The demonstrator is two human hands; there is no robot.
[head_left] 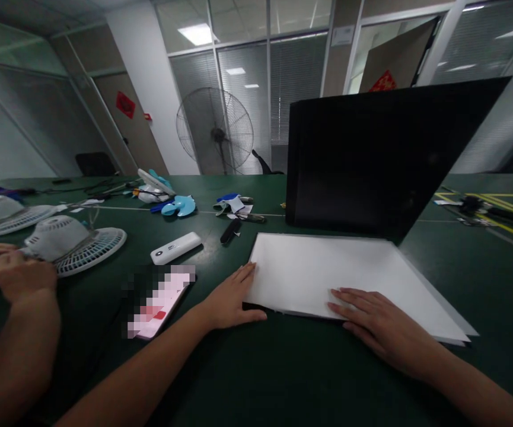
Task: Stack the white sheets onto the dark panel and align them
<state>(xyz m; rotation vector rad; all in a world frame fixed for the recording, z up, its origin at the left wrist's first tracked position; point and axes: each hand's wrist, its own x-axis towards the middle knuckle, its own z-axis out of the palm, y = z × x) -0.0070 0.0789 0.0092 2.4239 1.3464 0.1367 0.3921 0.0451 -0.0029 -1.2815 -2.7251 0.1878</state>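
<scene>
A stack of thin white sheets (314, 267) lies flat on the green table, their right corners fanned slightly out of line. My left hand (229, 299) rests against the stack's left edge, fingers stretched along it and thumb pointing right below the near corner. Across the near edge lies my right hand (378, 323), flat, its fingertips on the top sheet. Neither hand grips anything. Behind the sheets a large, thin black panel (372, 160) stands upright and leans; what supports it is hidden.
Left of me, another person's hands (20, 270) hold a white fan part (60, 237). A phone (162, 305), a white oblong device (176, 248) and a small black object (230, 230) lie near my left arm. Farther back are blue fan blades (179, 206). Cables and tools (483, 207) lie at right.
</scene>
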